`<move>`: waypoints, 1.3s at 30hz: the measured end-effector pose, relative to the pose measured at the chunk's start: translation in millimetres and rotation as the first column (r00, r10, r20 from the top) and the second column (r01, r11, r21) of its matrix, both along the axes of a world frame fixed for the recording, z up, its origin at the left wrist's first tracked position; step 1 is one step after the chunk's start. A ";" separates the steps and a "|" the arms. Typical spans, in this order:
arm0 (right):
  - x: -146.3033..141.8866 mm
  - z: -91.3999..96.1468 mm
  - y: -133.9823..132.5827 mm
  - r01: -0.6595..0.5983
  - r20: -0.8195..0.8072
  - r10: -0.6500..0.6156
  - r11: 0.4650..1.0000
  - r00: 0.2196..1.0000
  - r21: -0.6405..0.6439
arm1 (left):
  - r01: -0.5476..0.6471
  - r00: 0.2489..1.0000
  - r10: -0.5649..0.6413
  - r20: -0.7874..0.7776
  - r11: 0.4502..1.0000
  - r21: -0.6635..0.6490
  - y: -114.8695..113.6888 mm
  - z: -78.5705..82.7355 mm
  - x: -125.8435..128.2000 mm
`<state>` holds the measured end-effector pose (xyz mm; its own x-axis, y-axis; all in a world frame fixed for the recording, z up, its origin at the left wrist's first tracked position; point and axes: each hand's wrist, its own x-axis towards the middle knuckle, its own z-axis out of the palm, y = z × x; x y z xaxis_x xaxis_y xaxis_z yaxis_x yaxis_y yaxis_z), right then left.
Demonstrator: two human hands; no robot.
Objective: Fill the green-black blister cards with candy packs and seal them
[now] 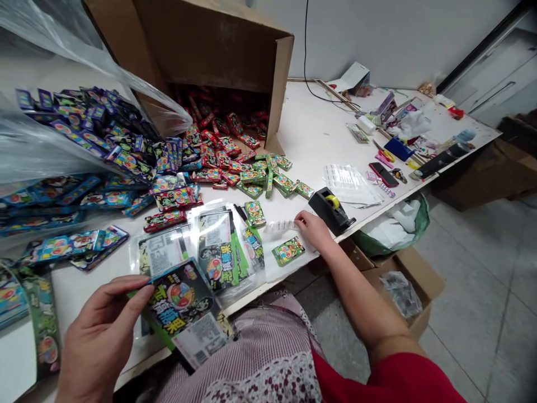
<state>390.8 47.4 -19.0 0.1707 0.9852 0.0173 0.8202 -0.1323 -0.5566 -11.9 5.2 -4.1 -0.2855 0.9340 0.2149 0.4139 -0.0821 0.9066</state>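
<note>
Along the near edge of the worktop [308, 143], in the head view, the left hand [98, 330] pinches a black packet [178, 302] by its upper-left corner, fingers nearly closed, thumb on the printed face. The packet is tilted and reaches over the edge. Farther right, the right hand [314, 228] has its fingers drawn together on the right end of a printed strip [280, 225], just behind a green box [288, 251] and beside a tape dispenser [331, 210]; whether the strip touches the worktop cannot be told. The corner hold seems sound, since it leaves most of the packet's face clear; setting the thumb slightly farther in would likely steady it. The strip is best held by its very end, kept flat and clear of the box.
</note>
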 end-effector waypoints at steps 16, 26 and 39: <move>-131.9 125.7 8.6 -0.697 -0.498 0.632 0.713 0.594 0.075 | 0.302 0.937 -0.310 0.161 0.951 0.069 -5.1 29.6 21.1; -216.2 106.0 42.4 -0.881 -0.500 0.739 0.458 0.452 -0.120 | 0.336 0.905 -0.341 0.253 0.940 0.064 -14.3 30.4 14.1; -220.1 95.7 48.2 -0.855 -0.488 0.714 0.496 0.502 -0.153 | 0.237 0.943 -0.256 0.212 0.965 0.111 -9.3 22.6 26.4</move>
